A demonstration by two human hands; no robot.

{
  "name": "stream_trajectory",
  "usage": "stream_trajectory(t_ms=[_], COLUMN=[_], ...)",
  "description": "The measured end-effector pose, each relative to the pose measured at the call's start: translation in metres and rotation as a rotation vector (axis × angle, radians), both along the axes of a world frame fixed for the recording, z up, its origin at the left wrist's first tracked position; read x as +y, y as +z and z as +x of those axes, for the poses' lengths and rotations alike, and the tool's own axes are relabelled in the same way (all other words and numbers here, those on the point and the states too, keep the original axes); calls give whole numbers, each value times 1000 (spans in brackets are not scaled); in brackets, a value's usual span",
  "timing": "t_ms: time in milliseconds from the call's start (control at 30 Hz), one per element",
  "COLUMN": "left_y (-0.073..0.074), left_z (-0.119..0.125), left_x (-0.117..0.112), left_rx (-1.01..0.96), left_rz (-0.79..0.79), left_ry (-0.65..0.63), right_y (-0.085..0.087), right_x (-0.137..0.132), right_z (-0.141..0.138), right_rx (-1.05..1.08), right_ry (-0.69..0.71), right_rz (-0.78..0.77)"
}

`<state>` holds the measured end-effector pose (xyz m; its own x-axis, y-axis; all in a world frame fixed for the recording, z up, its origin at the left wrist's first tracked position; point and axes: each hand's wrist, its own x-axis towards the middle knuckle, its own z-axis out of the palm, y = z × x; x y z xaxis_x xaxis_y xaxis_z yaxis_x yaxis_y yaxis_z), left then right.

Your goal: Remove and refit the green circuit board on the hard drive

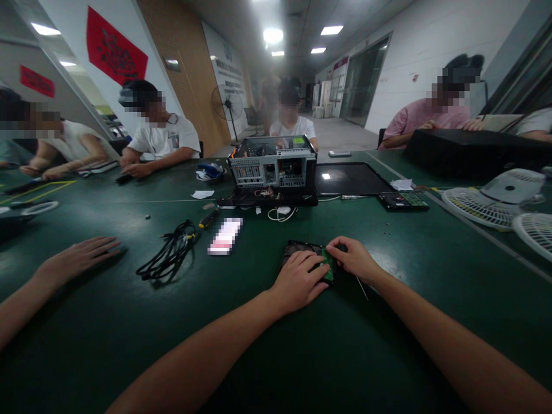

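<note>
A flat black hard drive (297,247) with a green circuit board on its right part lies on the green table in front of me. My left hand (299,279) holds it down, fingers across its top and thumb along the near edge. At the drive's right edge, my right hand (352,257) is closed, with fingertips by the board's far corner. A thin metal shaft (362,288) sticks out below this hand, apparently a screwdriver's; its grip is mostly hidden by the fingers.
A co-worker's hand (81,259) rests on the table at left. Around are a coiled black cable (168,253), yellow-black screwdriver (209,218), lit phone (225,236), opened computer case (271,167), dark panel (353,179), second circuit-board device (403,200) and white fan grille (478,208). Several people sit opposite.
</note>
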<state>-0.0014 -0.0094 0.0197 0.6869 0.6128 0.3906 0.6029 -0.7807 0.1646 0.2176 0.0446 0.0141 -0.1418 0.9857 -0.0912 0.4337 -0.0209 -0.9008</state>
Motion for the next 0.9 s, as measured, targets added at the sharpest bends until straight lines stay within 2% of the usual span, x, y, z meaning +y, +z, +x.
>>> stream_trajectory(t_ms=[367, 700, 900], left_y=[0, -1, 4], left_z=[1, 2, 3], left_x=[1, 1, -3], left_rx=[-10, 7, 0], left_rz=[1, 25, 24], left_ry=[-2, 7, 5], right_y=[-4, -1, -1], right_x=[2, 1, 1], right_z=[-1, 0, 1], right_rx=[8, 64, 124], right_ry=[-58, -32, -37], right_rz=[-2, -24, -50])
